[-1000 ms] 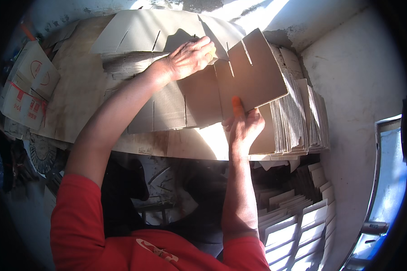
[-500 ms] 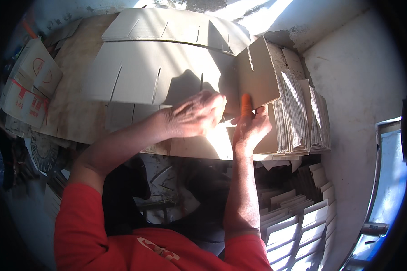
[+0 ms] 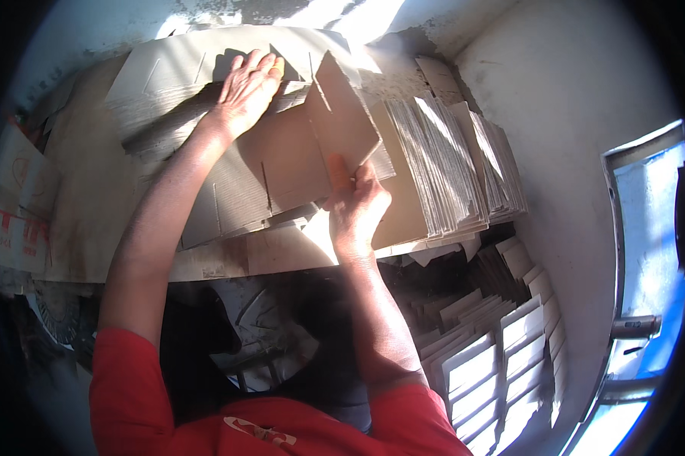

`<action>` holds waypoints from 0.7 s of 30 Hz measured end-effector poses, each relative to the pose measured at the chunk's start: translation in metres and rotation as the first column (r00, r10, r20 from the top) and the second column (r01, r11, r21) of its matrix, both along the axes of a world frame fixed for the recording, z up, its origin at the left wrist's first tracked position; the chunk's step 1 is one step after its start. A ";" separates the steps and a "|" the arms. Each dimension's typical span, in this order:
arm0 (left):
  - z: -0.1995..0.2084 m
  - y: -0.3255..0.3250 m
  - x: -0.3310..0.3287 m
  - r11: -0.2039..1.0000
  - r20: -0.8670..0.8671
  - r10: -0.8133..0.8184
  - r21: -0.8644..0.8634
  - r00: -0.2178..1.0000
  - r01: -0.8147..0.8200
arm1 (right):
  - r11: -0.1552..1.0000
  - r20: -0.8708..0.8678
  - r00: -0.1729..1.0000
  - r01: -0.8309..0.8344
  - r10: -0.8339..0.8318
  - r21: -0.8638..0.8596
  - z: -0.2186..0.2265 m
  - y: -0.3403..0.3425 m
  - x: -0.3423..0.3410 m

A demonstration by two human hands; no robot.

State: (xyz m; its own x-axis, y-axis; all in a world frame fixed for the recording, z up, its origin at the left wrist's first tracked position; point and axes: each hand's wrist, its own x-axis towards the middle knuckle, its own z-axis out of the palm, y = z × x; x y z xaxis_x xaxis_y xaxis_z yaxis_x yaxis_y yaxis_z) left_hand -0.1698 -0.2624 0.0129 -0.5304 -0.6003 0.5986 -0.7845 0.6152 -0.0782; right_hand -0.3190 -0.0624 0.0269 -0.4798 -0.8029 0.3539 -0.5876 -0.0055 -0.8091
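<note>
My left hand [image 3: 250, 85] lies with fingers stretched out on the far stack of slotted cardboard strips [image 3: 177, 70], and an orange cover shows on one finger. In my right hand [image 3: 361, 204] is the lower edge of a small cardboard divider [image 3: 342, 114] standing upright, its orange-covered thumb [image 3: 339, 171] pressed against the face. Behind that divider a long slotted cardboard strip [image 3: 282, 152] slants across the work surface, and the two seem joined. The fingers behind the divider are partly hidden. Under the strip lie more slotted sheets [image 3: 198, 216].
Right of my hands stands a row of upright cardboard pieces [image 3: 437, 167]. More cardboard stacks [image 3: 472, 365] are below the board at lower right. A printed carton [image 3: 19, 197] sits at the far left of the wooden board [image 3: 84, 175]. A wall and a window [image 3: 650, 258] border the right.
My left hand has left the spot beside my right hand and reached to the far stack, its fingers now spread. The long strip now lies slanted and nearer. The view has shifted.
</note>
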 end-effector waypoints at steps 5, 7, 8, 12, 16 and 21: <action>0.011 -0.012 -0.009 0.969 -0.261 -0.157 0.145 0.953 0.199 | 1.000 0.045 0.999 0.013 -0.012 -0.016 0.005 0.006 -0.007; 0.006 -0.023 0.000 0.951 -0.344 -0.264 0.063 0.901 0.303 | 0.995 0.056 0.998 -0.006 0.011 -0.098 0.006 0.004 -0.002; 0.001 -0.025 0.001 0.941 -0.378 -0.311 0.005 0.872 0.337 | 0.987 0.069 0.997 -0.011 0.022 -0.158 0.001 0.003 -0.003; -0.003 -0.013 -0.008 0.965 -0.414 -0.057 0.209 0.909 0.156 | 0.999 0.016 0.999 0.031 -0.030 -0.043 0.001 0.004 -0.006; 0.019 0.005 -0.007 0.963 -0.129 -0.059 0.255 0.990 0.091 | 0.994 0.053 0.998 0.045 -0.040 -0.102 -0.006 0.002 -0.008; 0.017 0.011 -0.003 0.982 -0.179 -0.146 0.091 0.973 0.164 | 0.997 0.119 0.993 0.034 -0.026 -0.069 0.001 0.003 -0.005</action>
State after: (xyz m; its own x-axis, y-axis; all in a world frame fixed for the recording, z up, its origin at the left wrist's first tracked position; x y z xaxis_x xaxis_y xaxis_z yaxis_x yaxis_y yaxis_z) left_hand -0.1730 -0.2513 0.0300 -0.5175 -0.5830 0.6263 -0.6750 0.7280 0.1200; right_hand -0.3238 -0.0591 0.0278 -0.5449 -0.7625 0.3488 -0.4891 -0.0488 -0.8708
